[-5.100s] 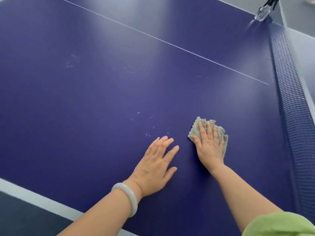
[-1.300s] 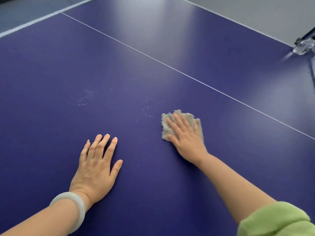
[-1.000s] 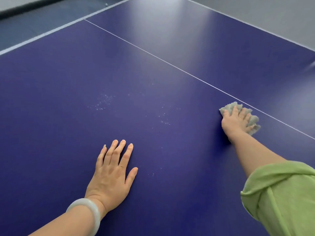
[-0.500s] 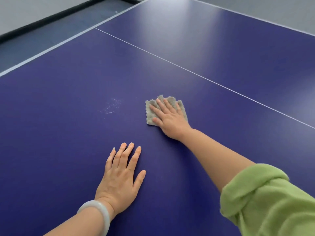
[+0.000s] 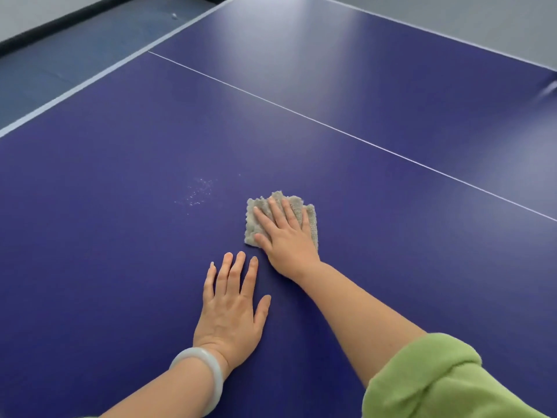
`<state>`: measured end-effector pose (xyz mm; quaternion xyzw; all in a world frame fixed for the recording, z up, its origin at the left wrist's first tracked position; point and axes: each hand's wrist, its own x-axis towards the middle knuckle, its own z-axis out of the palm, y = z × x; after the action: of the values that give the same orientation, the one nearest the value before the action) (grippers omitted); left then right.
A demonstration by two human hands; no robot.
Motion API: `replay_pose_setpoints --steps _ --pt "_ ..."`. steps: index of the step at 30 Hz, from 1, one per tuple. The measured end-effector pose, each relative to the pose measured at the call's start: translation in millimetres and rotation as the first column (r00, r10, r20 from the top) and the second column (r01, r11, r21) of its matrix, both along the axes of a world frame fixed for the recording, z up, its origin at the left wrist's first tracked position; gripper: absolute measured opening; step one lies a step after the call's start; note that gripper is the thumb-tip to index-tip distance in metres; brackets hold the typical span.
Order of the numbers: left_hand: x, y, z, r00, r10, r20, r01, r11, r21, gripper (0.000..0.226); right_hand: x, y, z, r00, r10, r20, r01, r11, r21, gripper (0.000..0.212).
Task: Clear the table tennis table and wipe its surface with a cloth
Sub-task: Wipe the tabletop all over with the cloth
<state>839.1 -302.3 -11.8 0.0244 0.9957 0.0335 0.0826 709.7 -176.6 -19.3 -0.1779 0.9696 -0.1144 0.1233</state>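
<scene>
Your right hand (image 5: 286, 236) presses flat on the cloth (image 5: 281, 217) on the table (image 5: 120, 267). Left hand (image 5: 232, 309) lies flat, holding nothing. Push the cloth left over the white specks (image 5: 199, 191).

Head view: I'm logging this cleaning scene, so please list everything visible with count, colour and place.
table tennis table: one, dark blue with white lines, fills most of the view
cloth: one, grey, on the table under the right hand
speckles: one patch, whitish, on the table left of the cloth
floor: grey-blue, beyond the table's far left edge
bracelet: one, pale, on the left wrist
sleeve: one, light green, pushed up the right arm
left hand: one, flat on the table, fingers straight, near the cloth
right hand: one, flat on the cloth, pressing it down
</scene>
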Motion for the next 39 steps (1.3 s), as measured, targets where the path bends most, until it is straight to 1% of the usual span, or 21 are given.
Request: replay_pose_setpoints --steps 2,4,6,8,10,13,17,18,20,23,27,28,29,30,32,34,35,36,37,38,39 --pt "0 -1 0 1.000 0.007 0.014 -0.007 1.000 0.016 0.069 12 24 -1 1.000 -0.003 -0.003 0.003 1.000 0.012 0.056" --pt "-1 -1 0 1.000 0.000 0.025 -0.001 1.000 0.029 0.070 27 66 -2 0.969 -0.246 0.013 0.246 0.969 -0.005 0.055" --pt "-1 -3 -3 0.999 -0.018 0.031 0.017 1.000 0.025 0.072 56 104 0 0.823 -0.568 0.012 0.568 0.823 0.009 0.056" --pt "-1 -4 -5 0.999 -0.024 0.046 0.023 0.999 0.024 0.072 92 106 1 0.680 -0.733 -0.028 0.733 0.679 0.036 0.057" --pt "-1 -4 -6 0.998 -0.032 0.053 0.032 0.999 0.012 0.070 122 77 -1 0.645 -0.762 -0.061 0.764 0.645 0.027 0.058" --pt "-3 -6 -1 0.997 -0.048 0.065 0.044 0.997 0.065 0.070 137 42 -5 0.653 -0.753 -0.084 0.757 0.652 0.038 0.058" --pt "0 -38 12 0.990 -0.131 0.046 0.102 0.909 0.404 0.066 129 44 -4 0.647 -0.760 -0.066 0.763 0.644 0.058 0.056" --pt "3 -53 15 0.988 -0.152 0.029 0.125 0.895 0.428 0.066 127 47 -4 0.654 -0.754 -0.061 0.757 0.652 0.057 0.056" --pt "15 -91 15 0.981 -0.188 -0.042 0.191 0.931 0.312 0.067 123 47 -4 0.654 -0.755 -0.051 0.757 0.652 0.042 0.056" --pt "32 -141 12 0.979 -0.205 -0.014 0.205 0.972 0.117 0.074 121 42 0 0.623 -0.782 -0.018 0.782 0.622 0.039 0.055" --pt "36 -148 3 0.976 -0.216 0.027 0.215 0.975 0.052 0.069 99 10 9 0.512 -0.855 0.085 0.853 0.518 0.065 0.056" --pt "35 -147 2 0.976 -0.219 0.017 0.218 0.975 0.048 0.069 95 -6 12 0.544 -0.834 0.094 0.830 0.551 0.082 0.055" --pt "36 -147 0 0.975 -0.223 0.007 0.223 0.974 0.041 0.069 96 -26 13 0.625 -0.774 0.100 0.771 0.632 0.077 0.055" --pt "37 -148 -1 0.974 -0.227 -0.004 0.227 0.973 0.037 0.069 103 -45 12 0.738 -0.667 0.099 0.667 0.744 0.039 0.054" --pt "36 -150 -2 0.974 -0.224 -0.023 0.225 0.973 0.040 0.069 133 -72 9 0.941 -0.334 0.063 0.337 0.940 -0.049 0.054" --pt "36 -150 -2 0.975 -0.221 -0.022 0.221 0.974 0.046 0.070 166 -65 6 0.999 -0.040 0.013 0.040 0.999 -0.015 0.056" --pt "36 -149 -2 0.975 -0.220 -0.018 0.221 0.974 0.051 0.070 174 -49 5 1.000 0.007 -0.005 -0.007 1.000 0.013 0.056" --pt "36 -148 -2 0.975 -0.221 -0.015 0.222 0.974 0.053 0.070 176 -29 4 1.000 -0.023 -0.020 0.024 0.998 0.051 0.056" --pt "36 -148 -2 0.975 -0.223 -0.015 0.224 0.974 0.048 0.070 175 -8 2 0.992 -0.120 -0.025 0.122 0.987 0.103 0.055" --pt "37 -148 -2 0.974 -0.225 -0.013 0.225 0.973 0.039 0.070 173 12 2 0.960 -0.280 -0.033 0.281 0.948 0.149 0.054" --pt "37 -147 -2 0.974 -0.225 -0.012 0.225 0.974 0.033 0.070 171 28 4 0.878 -0.475 -0.053 0.476 0.859 0.186 0.054"
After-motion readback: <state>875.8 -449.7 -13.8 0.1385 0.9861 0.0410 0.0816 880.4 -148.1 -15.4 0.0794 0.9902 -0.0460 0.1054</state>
